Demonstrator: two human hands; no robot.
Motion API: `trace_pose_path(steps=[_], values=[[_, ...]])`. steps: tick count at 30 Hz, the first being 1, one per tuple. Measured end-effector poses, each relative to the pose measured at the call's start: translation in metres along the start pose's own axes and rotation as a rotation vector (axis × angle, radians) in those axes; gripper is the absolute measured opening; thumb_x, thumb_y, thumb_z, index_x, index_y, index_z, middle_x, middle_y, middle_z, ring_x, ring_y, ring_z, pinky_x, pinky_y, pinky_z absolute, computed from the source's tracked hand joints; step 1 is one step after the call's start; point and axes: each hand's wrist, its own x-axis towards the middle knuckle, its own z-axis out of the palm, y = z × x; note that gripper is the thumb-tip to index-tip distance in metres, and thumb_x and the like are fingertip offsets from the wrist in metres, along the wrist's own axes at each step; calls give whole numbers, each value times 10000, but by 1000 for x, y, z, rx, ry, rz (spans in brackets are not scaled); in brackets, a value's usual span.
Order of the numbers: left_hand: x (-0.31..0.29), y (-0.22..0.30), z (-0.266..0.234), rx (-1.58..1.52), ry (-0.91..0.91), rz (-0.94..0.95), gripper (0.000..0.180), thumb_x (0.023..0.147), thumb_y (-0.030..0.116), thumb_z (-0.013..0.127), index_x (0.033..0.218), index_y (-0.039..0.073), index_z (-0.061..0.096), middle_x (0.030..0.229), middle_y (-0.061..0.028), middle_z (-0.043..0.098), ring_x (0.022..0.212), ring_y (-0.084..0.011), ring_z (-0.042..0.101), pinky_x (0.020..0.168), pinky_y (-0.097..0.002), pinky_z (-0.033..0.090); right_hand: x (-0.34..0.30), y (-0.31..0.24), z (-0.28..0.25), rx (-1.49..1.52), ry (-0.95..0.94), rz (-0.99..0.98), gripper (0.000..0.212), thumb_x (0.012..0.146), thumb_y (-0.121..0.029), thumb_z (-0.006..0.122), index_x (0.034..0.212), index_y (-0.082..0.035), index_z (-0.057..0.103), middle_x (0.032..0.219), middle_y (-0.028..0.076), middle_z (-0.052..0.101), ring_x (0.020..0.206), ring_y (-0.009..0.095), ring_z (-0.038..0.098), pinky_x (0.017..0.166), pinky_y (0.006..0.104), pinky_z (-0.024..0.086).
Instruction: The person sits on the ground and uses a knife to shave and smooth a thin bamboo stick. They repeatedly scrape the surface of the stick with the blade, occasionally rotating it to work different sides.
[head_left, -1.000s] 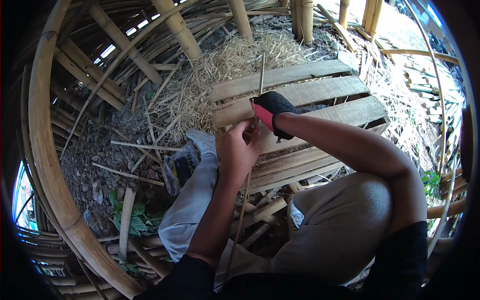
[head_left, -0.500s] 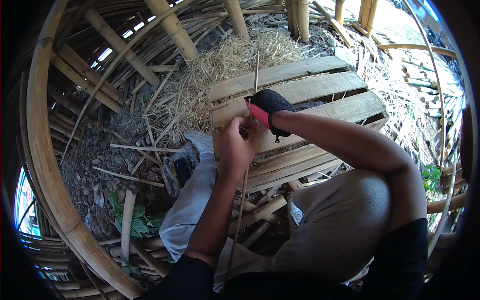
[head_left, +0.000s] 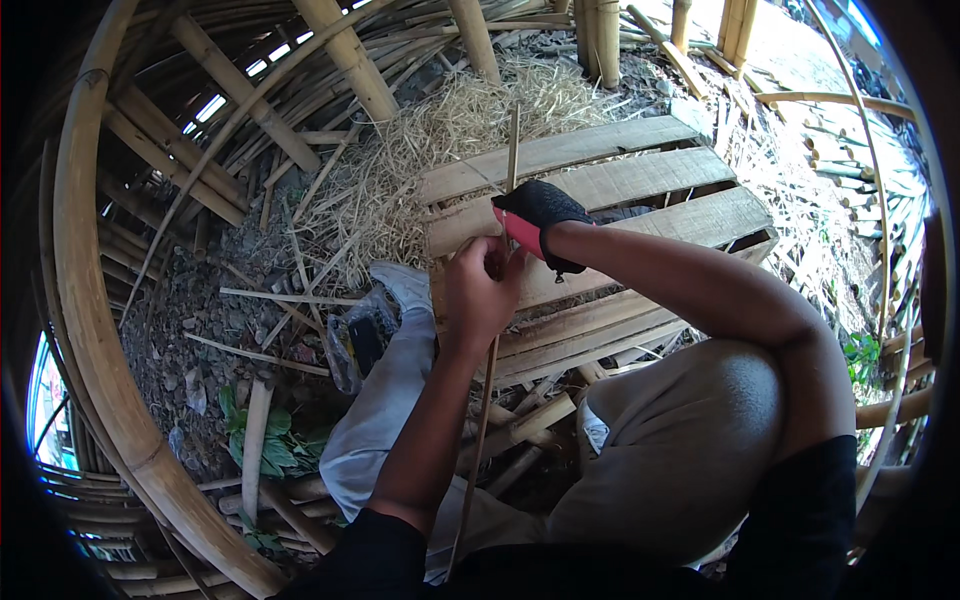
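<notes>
A long, thin bamboo strip [head_left: 485, 410] runs from my lap up past both hands, and its far end stands out above the wooden crate. My bare left hand [head_left: 485, 290] is closed on it, fingers and thumb pinched together. Just beyond, my right hand [head_left: 543, 222], in a black and pink glove with a zip pull at the wrist, is closed around the strip. Its fingers are mostly hidden, so whether it also holds a tool cannot be seen. A fine pale sliver [head_left: 482, 178] sticks out beside the strip above the glove.
Beneath my hands is a slatted wooden crate [head_left: 660, 215]. Shavings [head_left: 400, 185] heap behind and left of it. A clear plastic bag [head_left: 347, 350] lies by my left foot, near green leaves [head_left: 275, 440]. A thick bamboo pole [head_left: 150, 465] curves along the left; upright bamboo posts [head_left: 600, 45] stand behind.
My left hand has shifted slightly right and nearer the glove. A fine pale sliver now shows beside the strip above the glove. The crate and my legs look the same.
</notes>
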Motion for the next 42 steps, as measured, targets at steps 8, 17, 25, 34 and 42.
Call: trace_pose_path(steps=[8, 17, 25, 34, 42], values=[[1, -3, 3, 10, 69, 77, 300, 851, 246, 799, 755, 1, 655, 634, -80, 644, 539, -155, 602, 534, -318, 458, 6, 3, 0, 15, -3, 24, 322, 860, -273, 542, 808, -67, 784, 830, 168, 743, 789, 295, 748, 744, 415, 569], [-2, -11, 6, -41, 154, 100, 262, 857, 178, 805, 756, -17, 662, 593, -67, 613, 511, -114, 557, 510, -294, 426, 6, -1, -1, 38, -43, 22, 330, 872, -275, 525, 854, -81, 792, 875, 186, 739, 825, 314, 746, 756, 422, 573], [-5, -15, 4, -23, 157, 50, 243, 862, 177, 790, 774, -23, 682, 607, -81, 631, 529, -144, 577, 530, -307, 445, 8, -2, 4, 35, -37, 21, 307, 870, -275, 547, 874, -99, 798, 880, 187, 736, 825, 317, 745, 760, 421, 573], [-6, -6, -4, 44, 73, 114, 188, 849, 131, 769, 933, -29, 714, 772, -132, 702, 651, -213, 685, 602, -348, 511, 3, 3, 5, 46, -12, 74, 407, 887, -372, 532, 1015, -52, 749, 1029, 227, 711, 943, 376, 715, 826, 461, 558], [-12, 3, -8, 167, -15, 151, 170, 837, 63, 726, 994, 3, 703, 914, -130, 683, 759, -299, 696, 689, -380, 532, 6, 4, 9, 57, 4, 100, 521, 952, -508, 523, 984, -42, 754, 727, 200, 688, 667, 322, 722, 664, 438, 552]])
